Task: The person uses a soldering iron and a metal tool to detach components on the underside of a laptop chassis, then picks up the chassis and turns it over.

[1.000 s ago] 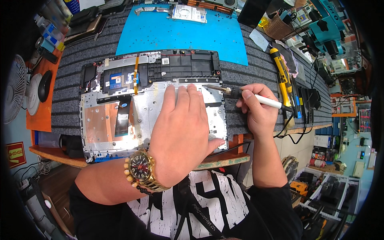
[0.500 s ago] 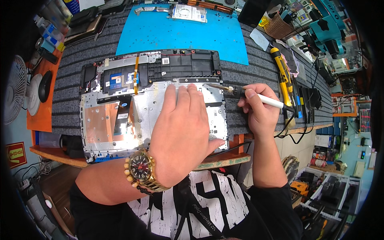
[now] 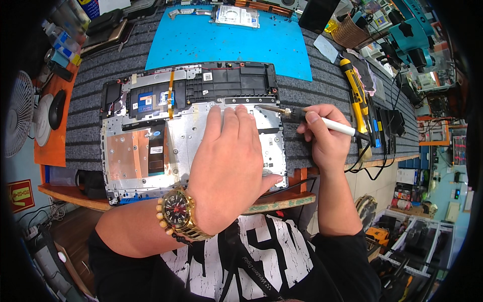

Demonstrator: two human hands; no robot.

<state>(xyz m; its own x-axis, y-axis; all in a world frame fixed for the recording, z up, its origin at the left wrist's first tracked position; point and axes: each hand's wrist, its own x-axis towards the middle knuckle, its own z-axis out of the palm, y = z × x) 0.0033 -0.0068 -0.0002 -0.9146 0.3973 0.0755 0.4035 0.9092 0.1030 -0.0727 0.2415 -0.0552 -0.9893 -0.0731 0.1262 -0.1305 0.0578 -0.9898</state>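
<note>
An opened laptop chassis (image 3: 229,83), black along its far side with a silver metal plate (image 3: 190,135) nearer me, lies on the bench. My left hand (image 3: 229,156) rests flat on the plate, fingers stretched toward the far side and thumb out to the right. In my right hand (image 3: 329,138) is a soldering iron (image 3: 339,126) with a white handle, held like a pen. Its metal shaft points left, over the chassis's right part, the tip close to my left fingertips. Whether the tip touches the plate, I cannot tell. An orange ribbon cable (image 3: 171,95) crosses the chassis's far left part.
A blue mat (image 3: 226,50) lies beyond the chassis, with a hard drive (image 3: 237,16) at its far end. Right of my right hand are a yellow-black tool (image 3: 354,90), a brush and dark cables. A fan (image 3: 19,113) stands at the left; a teal microscope (image 3: 412,35) at far right.
The soldering iron and my right hand have shifted very slightly leftward. My left hand and the chassis have stayed in place.
</note>
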